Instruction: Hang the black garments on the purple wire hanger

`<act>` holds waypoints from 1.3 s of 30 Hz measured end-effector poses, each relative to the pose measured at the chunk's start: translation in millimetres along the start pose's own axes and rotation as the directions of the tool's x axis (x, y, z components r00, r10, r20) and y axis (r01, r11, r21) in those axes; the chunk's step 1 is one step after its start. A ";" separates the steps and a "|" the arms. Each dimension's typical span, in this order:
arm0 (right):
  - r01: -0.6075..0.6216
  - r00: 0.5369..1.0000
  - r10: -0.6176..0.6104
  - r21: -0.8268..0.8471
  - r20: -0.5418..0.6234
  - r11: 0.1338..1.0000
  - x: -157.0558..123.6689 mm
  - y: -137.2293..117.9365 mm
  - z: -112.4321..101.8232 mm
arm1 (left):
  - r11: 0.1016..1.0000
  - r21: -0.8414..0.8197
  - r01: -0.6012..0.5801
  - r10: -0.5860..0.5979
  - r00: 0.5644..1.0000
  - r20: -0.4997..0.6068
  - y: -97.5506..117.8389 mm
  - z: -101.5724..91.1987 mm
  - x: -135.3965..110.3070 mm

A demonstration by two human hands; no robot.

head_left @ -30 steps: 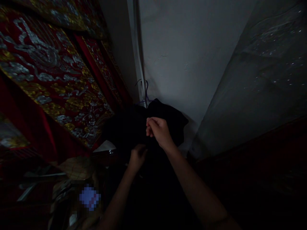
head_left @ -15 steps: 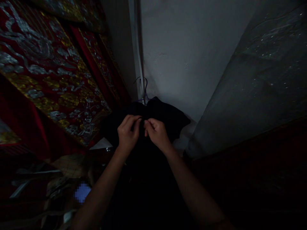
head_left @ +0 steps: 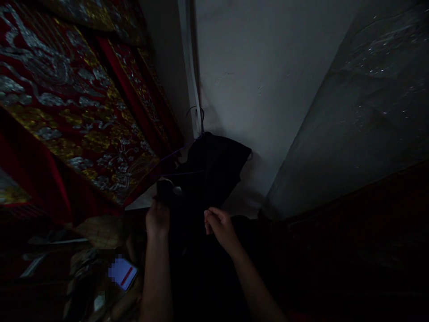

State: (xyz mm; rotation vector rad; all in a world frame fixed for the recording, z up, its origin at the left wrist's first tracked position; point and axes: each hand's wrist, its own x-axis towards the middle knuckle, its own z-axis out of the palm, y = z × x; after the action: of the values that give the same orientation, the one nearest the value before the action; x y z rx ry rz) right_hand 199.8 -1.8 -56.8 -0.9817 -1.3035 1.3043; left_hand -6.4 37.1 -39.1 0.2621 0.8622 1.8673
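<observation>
A black cloth (head_left: 221, 156) with pointed corners hangs against the pale wall, loosely draped. My left hand (head_left: 158, 219) is closed at its left edge, gripping a dark flap of the cloth; a small pale shiny spot shows just above. My right hand (head_left: 219, 226) is curled with thumb against fingers, lower and to the right, in front of the dark cloth. What it pinches, if anything, is lost in the dark. A thin purple cord (head_left: 181, 173) runs across the cloth, tied up near a narrow pole (head_left: 192, 67).
Red cloth embroidered in gold and silver (head_left: 83, 103) hangs at the left. On the right leans a plastic-covered panel (head_left: 351, 112). Lower left, a lit phone screen (head_left: 124, 273) glows near another person's arm. The light is very dim.
My hands, close together before, have moved apart and down towards me. The black cloth has shifted left, and more of the purple cord shows.
</observation>
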 end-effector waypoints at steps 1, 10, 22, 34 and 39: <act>-0.008 1.000 0.008 -0.005 -0.007 1.000 -0.9 0.7 -3.6 | 0.998 0.022 0.054 -0.054 0.998 -0.013 -14.4 -4.9 -8.0; 0.185 0.960 -0.245 -0.347 -0.136 0.919 -14.0 -4.2 -39.5 | 0.932 0.362 0.005 -0.173 0.885 0.432 -57.9 27.2 -86.0; 0.167 0.966 -0.122 -0.189 0.228 0.968 -20.3 -25.7 -41.8 | 0.575 0.469 -0.671 -0.012 0.566 0.824 -54.5 63.4 -63.0; 0.482 0.859 -0.512 -0.372 0.019 0.793 67.8 -105.6 -79.9 | 0.560 0.649 -0.515 -0.470 0.447 0.761 -25.9 12.5 -60.4; 0.436 0.887 -0.461 -0.330 0.004 0.837 126.6 -96.4 -49.0 | 0.733 0.617 -0.284 -0.329 0.646 0.689 -19.7 27.4 -56.0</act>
State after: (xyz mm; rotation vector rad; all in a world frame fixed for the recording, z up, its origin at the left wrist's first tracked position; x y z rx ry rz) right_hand 237.1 122.5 47.5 -0.8599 -1.6039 0.6974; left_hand 47.9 5.1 -21.6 1.4171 0.8722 1.0931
